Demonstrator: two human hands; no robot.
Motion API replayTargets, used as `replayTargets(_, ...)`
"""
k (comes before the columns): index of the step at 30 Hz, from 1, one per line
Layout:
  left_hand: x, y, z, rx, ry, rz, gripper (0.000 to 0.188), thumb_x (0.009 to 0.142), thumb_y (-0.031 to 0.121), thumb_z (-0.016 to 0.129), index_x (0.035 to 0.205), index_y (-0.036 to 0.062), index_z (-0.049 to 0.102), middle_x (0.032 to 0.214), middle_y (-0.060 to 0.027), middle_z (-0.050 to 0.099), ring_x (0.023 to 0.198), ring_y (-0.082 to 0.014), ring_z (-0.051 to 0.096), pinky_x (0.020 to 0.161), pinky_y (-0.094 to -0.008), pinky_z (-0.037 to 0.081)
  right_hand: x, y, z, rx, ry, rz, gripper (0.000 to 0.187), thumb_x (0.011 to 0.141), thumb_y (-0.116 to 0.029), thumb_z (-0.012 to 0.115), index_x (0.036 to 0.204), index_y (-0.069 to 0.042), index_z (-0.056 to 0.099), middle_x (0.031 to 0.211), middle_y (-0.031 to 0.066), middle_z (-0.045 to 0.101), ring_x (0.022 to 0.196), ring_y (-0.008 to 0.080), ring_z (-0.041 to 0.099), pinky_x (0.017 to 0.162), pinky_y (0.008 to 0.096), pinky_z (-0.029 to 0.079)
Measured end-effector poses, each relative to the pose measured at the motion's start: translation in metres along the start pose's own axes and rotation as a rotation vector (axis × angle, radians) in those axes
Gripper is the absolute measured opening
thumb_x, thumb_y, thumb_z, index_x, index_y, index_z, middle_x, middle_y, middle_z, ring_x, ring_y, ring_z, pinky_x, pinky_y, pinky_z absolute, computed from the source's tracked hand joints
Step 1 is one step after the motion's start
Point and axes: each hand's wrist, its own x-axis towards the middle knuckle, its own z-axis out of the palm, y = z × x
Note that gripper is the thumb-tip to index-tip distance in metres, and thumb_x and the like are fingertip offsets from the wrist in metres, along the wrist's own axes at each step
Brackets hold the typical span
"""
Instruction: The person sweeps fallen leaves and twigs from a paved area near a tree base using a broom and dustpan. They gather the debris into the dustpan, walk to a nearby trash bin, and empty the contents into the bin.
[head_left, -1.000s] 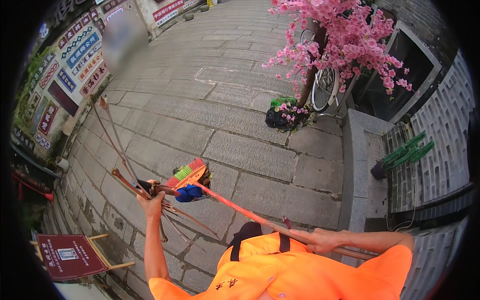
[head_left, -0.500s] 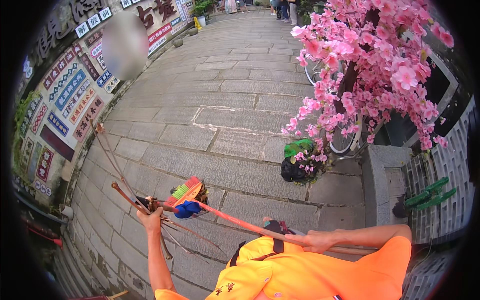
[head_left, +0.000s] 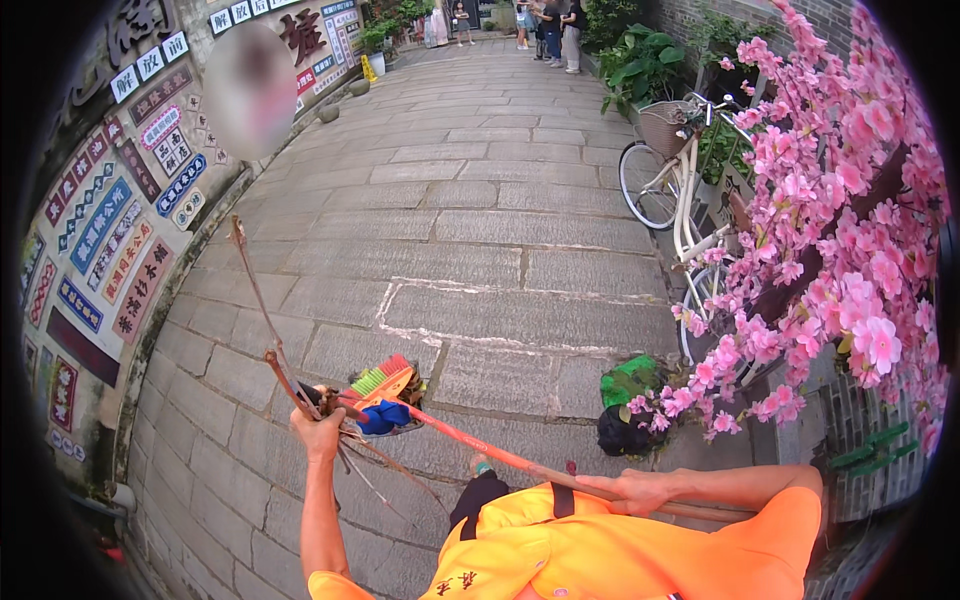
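My left hand (head_left: 317,432) is closed around a bundle of dry branches (head_left: 262,285) and a reddish-brown pole with a dark end. The branches stick out ahead and trail back below the hand. My right hand (head_left: 640,487) grips the orange handle of a broom (head_left: 480,448), which slants across my front. The broom's head (head_left: 382,380), with green and red bristles, is raised near my left hand. Beside it is a blue piece (head_left: 383,417), perhaps cloth or plastic. Something holding leaves lies partly hidden behind the broom's head.
Stone paving (head_left: 470,250) runs ahead between a sign-covered wall (head_left: 110,240) and pink blossom tree (head_left: 790,290). A cream bicycle (head_left: 690,190) stands at right, near a black-and-green bundle (head_left: 628,405) at the tree's foot. People (head_left: 550,30) stand far ahead, near a yellow floor sign (head_left: 368,68).
The view has shifted forward, and the tree now sits farther right. More of the bicycle and the far people shows. Both hands keep their grips; one foot now shows below the broom.
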Motion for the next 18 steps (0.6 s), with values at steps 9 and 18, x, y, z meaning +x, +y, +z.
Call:
replayTargets(9, 0.269, -0.048, 0.110, -0.056, -0.133, -0.041, 0.036, 0.064, -0.015, 0.060, 0.097, -0.0021, 0.056, 0.077, -0.0063, 0.060, 0.063, -0.0143, 0.062, 0.053, -0.0273, 0.050, 0.142, -0.039, -0.198, 0.068, 0.032, 0.162, 0.075, 0.083, -0.013, 0.051, 0.147, -0.011, 0.011, 0.083, 0.0269, 0.062, 0.067, 0.0366, 0.063, 0.060, 0.0421, 0.050)
replayTargets(18, 0.537, -0.116, 0.252, 0.006, -0.166, -0.048, 0.041, 0.060, -0.016, 0.064, 0.097, 0.0014, 0.056, 0.082, -0.0048, 0.060, 0.074, -0.0145, 0.062, 0.063, -0.0282, 0.052, 0.292, 0.002, -0.454, 0.034, 0.014, 0.182, 0.073, 0.089, -0.017, 0.047, 0.148, -0.016, 0.005, 0.095, 0.0171, 0.064, 0.058, 0.0222, 0.062, 0.061, 0.0356, 0.053)
